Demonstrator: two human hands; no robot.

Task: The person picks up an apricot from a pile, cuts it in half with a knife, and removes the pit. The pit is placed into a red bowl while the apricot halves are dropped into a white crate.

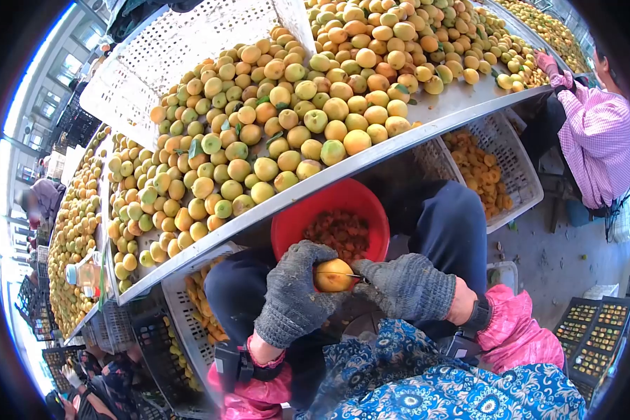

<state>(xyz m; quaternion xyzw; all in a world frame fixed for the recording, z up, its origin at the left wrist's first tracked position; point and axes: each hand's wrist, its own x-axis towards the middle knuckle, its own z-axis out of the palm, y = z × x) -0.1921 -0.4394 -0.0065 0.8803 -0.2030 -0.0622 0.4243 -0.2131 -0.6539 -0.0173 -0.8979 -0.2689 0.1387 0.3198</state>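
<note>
My left hand (294, 292), in a grey knitted glove, is closed around a yellow-orange apricot (331, 277) above my lap. From the other side, my right hand (411, 288), gloved alike, grips a small knife (354, 276). Its thin blade lies against the fruit; the handle is mostly hidden in the glove. Just beyond both hands, a red basin (377, 211) sits between my knees with brown-orange pits or scraps (337, 233) in it.
A metal-edged table (427, 129) heaped with apricots (287, 133) spans the front. A white crate (528, 185) of halved fruit stands below it, another crate (178, 297) by my left knee. A co-worker in a checked sleeve (595, 133) sits at right; black trays (595, 339) lie lower right.
</note>
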